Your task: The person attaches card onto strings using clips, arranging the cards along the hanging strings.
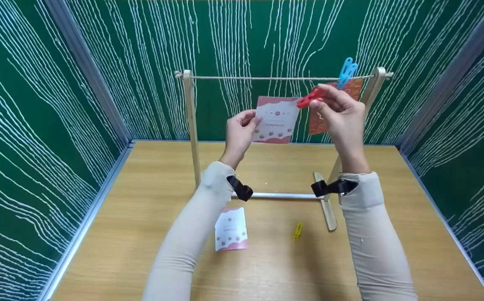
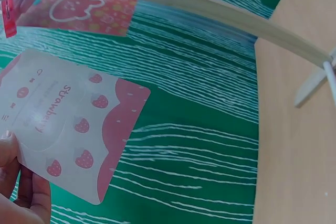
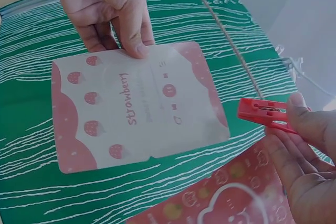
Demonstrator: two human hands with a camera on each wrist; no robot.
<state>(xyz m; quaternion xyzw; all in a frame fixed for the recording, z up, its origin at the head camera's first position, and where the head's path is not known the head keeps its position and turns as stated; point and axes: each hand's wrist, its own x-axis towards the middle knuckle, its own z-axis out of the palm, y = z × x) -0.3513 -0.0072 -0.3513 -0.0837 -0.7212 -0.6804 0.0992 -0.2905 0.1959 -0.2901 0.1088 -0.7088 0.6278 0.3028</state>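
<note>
My left hand [image 1: 240, 136] pinches the side edge of a pink and white strawberry card [image 1: 276, 119], held up just below the rope. In the right wrist view the word "strawberry" shows on this card [image 3: 136, 103], thumb on its edge. My right hand [image 1: 342, 119] pinches a red clothespin [image 1: 309, 98] between thumb and fingers, its nose beside the card's upper corner. Behind that hand an orange-red card [image 1: 319, 121] hangs from the rope [image 1: 262, 78] by a blue clothespin [image 1: 347, 73]; the hand partly covers this card.
A wooden rack holds the rope between a left post [image 1: 191, 125] and a right post [image 1: 374, 88], with a foot [image 1: 327, 213] on the table [image 1: 149, 200]. Another strawberry card [image 1: 231, 234] and a yellow clothespin [image 1: 298, 231] lie in front. Green walls [image 1: 233, 25] with white lines surround the table.
</note>
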